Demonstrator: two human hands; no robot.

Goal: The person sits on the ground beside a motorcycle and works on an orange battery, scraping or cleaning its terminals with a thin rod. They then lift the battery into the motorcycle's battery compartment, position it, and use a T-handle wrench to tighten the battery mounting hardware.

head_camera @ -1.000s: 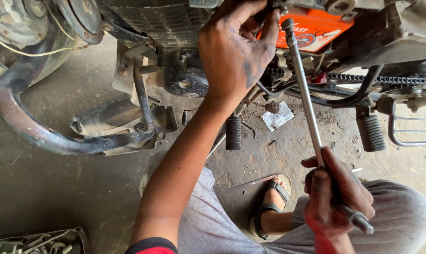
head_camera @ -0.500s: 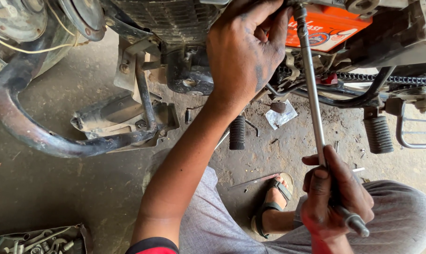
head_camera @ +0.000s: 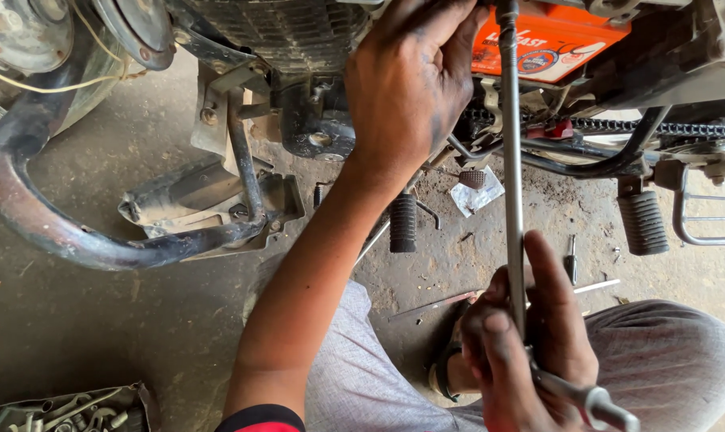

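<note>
Your right hand [head_camera: 530, 352] was wrapped around the lower end of the long steel T-handle socket wrench [head_camera: 511, 160], fingers closed on the shaft just above its crossbar, and compared with a second earlier it had barely shifted, while the shaft stood a touch more upright. Its top end ran up beside the orange rectangular battery [head_camera: 554, 40], where the tip was hidden. Your left hand [head_camera: 410, 88] stayed curled over the engine side next to that tip, grimy fingers bent inward; whether it pinched anything could not be told. To me, that steadiness meant the wrench remained seated on its fastener. Below hung the black ribbed rubber footpeg [head_camera: 402, 222], the dark curved exhaust pipe [head_camera: 50, 224] lay to the left, and the drive chain [head_camera: 666, 128] ran right.
</note>
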